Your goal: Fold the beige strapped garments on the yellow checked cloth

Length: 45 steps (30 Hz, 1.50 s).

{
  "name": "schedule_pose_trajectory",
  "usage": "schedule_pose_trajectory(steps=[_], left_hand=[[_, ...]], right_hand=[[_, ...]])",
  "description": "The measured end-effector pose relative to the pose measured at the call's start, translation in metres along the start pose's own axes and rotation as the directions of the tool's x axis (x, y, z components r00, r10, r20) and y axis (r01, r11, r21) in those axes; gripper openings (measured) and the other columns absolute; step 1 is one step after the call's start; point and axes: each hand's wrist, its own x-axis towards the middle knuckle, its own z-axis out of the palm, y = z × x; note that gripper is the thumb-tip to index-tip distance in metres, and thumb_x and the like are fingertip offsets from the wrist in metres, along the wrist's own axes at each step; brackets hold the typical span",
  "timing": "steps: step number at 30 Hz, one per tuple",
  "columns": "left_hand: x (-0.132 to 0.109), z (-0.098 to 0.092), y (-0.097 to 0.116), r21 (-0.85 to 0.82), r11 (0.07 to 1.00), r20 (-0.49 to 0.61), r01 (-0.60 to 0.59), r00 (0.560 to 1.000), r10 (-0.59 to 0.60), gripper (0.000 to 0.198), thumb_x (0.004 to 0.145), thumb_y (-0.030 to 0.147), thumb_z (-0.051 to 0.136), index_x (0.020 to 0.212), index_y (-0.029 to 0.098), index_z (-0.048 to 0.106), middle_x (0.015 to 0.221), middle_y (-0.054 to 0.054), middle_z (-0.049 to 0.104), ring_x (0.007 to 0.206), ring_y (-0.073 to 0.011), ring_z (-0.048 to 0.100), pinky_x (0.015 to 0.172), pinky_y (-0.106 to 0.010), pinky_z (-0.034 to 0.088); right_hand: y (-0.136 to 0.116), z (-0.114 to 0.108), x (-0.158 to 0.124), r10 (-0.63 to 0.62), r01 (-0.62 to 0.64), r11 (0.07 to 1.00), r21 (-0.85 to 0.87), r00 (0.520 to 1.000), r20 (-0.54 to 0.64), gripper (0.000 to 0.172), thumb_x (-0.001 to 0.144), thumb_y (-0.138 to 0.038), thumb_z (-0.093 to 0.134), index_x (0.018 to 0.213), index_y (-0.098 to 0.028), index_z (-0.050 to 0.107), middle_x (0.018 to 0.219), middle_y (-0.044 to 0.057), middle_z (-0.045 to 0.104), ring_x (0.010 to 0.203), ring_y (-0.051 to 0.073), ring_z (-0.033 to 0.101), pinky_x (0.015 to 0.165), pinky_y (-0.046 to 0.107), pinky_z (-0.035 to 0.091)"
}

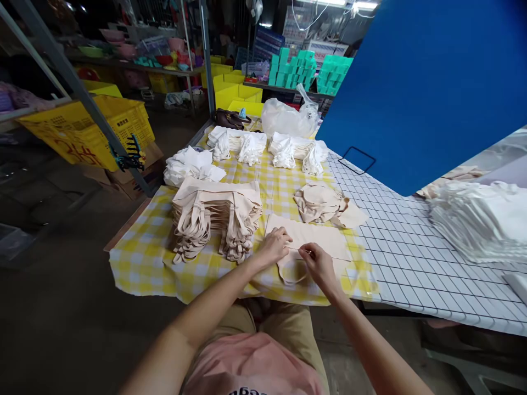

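A flat beige cloth bag (317,237) lies on the yellow checked tablecloth (144,258) in front of me, its handle looping toward the table edge. My left hand (275,246) rests on the bag's near left edge with its fingers curled and pinching the fabric. My right hand (316,263) pinches the same edge a little to the right, near the handle. To the left stands a tall stack of folded beige bags (216,216) with handles hanging down. A crumpled heap of beige bags (323,204) lies just beyond the flat one.
White folded cloth piles (191,164) (239,145) (298,151) sit at the table's far side, with a clear plastic bag (288,118) behind. A blue board (424,88) leans over the white gridded surface (395,258). More white stacks (481,216) lie right. Yellow crates (90,129) stand left.
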Motion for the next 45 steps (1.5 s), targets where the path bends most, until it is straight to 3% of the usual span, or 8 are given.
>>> schedule_pose_trajectory(steps=[2,5,14,18,24,27,34,45], left_hand=[[0.006,0.005,-0.004,0.145,0.982,0.059,-0.12,0.992,0.112,0.022,0.075,0.009,0.05,0.086,0.016,0.068,0.095,-0.008,0.058,0.096,-0.0225,0.051,0.083,-0.032,0.043],[0.012,0.009,-0.007,0.254,0.947,0.13,-0.197,0.977,0.169,0.019,0.082,0.014,0.048,0.083,0.017,0.067,0.091,-0.009,0.058,0.093,-0.0226,0.051,0.079,-0.033,0.045],[0.017,0.003,-0.012,0.348,0.88,0.211,-0.322,0.942,0.261,0.015,0.082,0.027,0.056,0.089,0.02,0.067,0.091,-0.006,0.059,0.089,-0.0194,0.053,0.074,-0.029,0.046],[0.02,0.004,-0.01,0.43,0.822,0.276,-0.373,0.921,0.273,0.018,0.084,0.017,0.049,0.083,0.015,0.067,0.088,-0.007,0.06,0.088,-0.019,0.054,0.07,-0.028,0.046],[0.024,0.012,-0.013,0.254,0.961,0.111,-0.108,0.99,0.082,0.015,0.081,0.021,0.054,0.087,0.018,0.068,0.088,-0.005,0.061,0.091,-0.0178,0.054,0.077,-0.027,0.045],[0.027,0.016,-0.018,0.141,0.99,0.077,-0.005,0.997,-0.005,0.016,0.08,0.024,0.056,0.085,0.016,0.069,0.086,-0.005,0.06,0.089,-0.0175,0.054,0.079,-0.027,0.044],[0.03,0.01,-0.015,0.099,0.995,0.118,0.022,0.992,-0.034,0.018,0.081,0.026,0.055,0.084,0.016,0.069,0.083,-0.005,0.058,0.087,-0.0179,0.053,0.078,-0.027,0.043],[0.032,0.003,-0.01,0.129,0.99,0.152,0.053,0.986,-0.073,0.019,0.08,0.029,0.055,0.082,0.015,0.068,0.089,-0.007,0.061,0.09,-0.0196,0.055,0.077,-0.027,0.044]], right_hand=[[0.008,-0.001,0.011,0.088,-0.09,0.994,0.056,0.996,0.03,0.019,0.067,-0.038,0.054,0.066,-0.019,0.058,0.062,0.003,0.058,0.058,0.017,0.05,0.058,0.029,0.037],[0.017,-0.001,0.023,0.119,-0.125,0.988,0.094,0.991,0.067,0.027,0.066,-0.044,0.054,0.067,-0.018,0.06,0.055,0.002,0.057,0.052,0.015,0.049,0.053,0.028,0.037],[0.026,0.0,0.037,0.159,-0.176,0.97,0.167,0.981,0.109,0.036,0.062,-0.051,0.059,0.069,-0.015,0.063,0.057,0.003,0.061,0.053,0.014,0.051,0.05,0.025,0.038],[0.025,-0.001,0.037,0.169,-0.19,0.965,0.18,0.978,0.123,0.038,0.062,-0.052,0.06,0.069,-0.015,0.063,0.055,0.002,0.059,0.051,0.014,0.05,0.049,0.025,0.038],[0.02,0.0,0.036,0.173,-0.196,0.964,0.183,0.976,0.131,0.039,0.063,-0.052,0.057,0.07,-0.014,0.063,0.054,0.002,0.058,0.048,0.013,0.048,0.045,0.024,0.036],[0.016,0.003,0.038,0.158,-0.175,0.97,0.166,0.981,0.111,0.037,0.064,-0.049,0.055,0.07,-0.014,0.064,0.057,0.003,0.06,0.049,0.013,0.049,0.046,0.024,0.036],[0.009,0.011,0.045,0.049,-0.054,0.994,0.099,0.997,0.054,0.029,0.065,-0.043,0.055,0.069,-0.016,0.065,0.067,0.006,0.067,0.064,0.018,0.058,0.059,0.028,0.042],[0.013,0.015,0.048,-0.121,0.122,0.992,-0.034,0.992,0.03,0.024,0.074,-0.036,0.051,0.07,-0.018,0.066,0.072,0.006,0.067,0.064,0.018,0.058,0.062,0.028,0.042]])
